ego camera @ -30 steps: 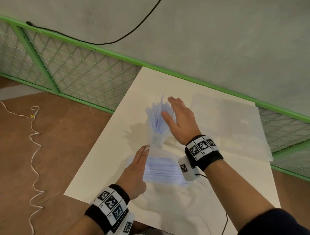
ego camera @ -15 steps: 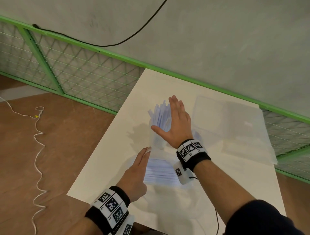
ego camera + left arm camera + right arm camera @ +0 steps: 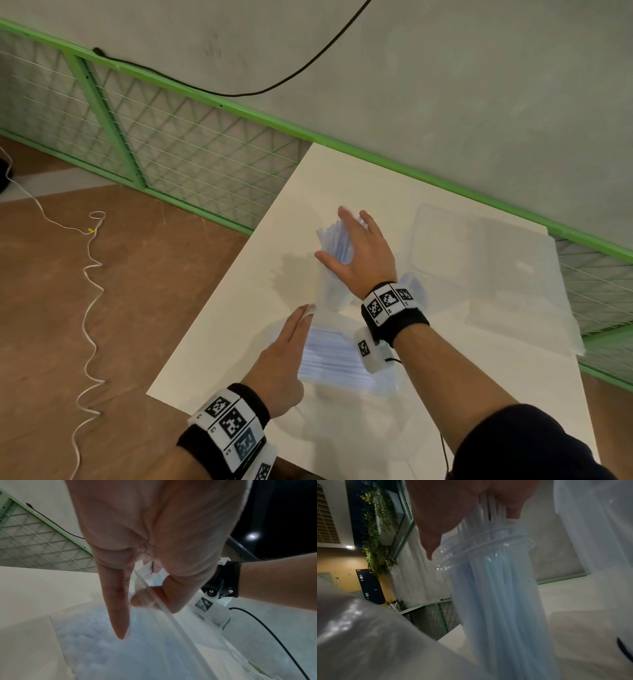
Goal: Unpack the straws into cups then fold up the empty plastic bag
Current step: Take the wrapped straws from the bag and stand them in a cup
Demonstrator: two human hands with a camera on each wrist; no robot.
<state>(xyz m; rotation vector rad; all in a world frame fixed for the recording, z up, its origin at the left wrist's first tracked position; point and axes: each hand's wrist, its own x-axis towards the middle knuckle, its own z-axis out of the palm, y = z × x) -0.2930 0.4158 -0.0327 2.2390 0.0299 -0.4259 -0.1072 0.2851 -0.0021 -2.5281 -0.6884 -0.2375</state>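
Note:
A clear plastic cup [image 3: 328,291] [image 3: 496,608] stands upright on the white table [image 3: 239,325], packed with pale blue straws [image 3: 334,241] [image 3: 488,588]. My right hand [image 3: 359,255] [image 3: 447,513] lies flat on the straw tops, fingers straight, thumb beside the cup's rim. Nearer me lies the clear plastic bag [image 3: 337,359] [image 3: 137,653] with more straws inside. My left hand [image 3: 286,356] [image 3: 154,534] is at the bag's left end. In the left wrist view its thumb pinches the bag's rim against the fingers while the index finger points down.
A flat sheet of clear plastic [image 3: 486,270] covers the table's right side and overhangs its right edge. A green mesh fence [image 3: 171,147] and a grey wall stand behind the table. A white cable [image 3: 89,274] trails over the brown floor at the left.
My right hand has slid left over the straws in the cup and the bundle is less splayed. The left hand has stayed by the bag.

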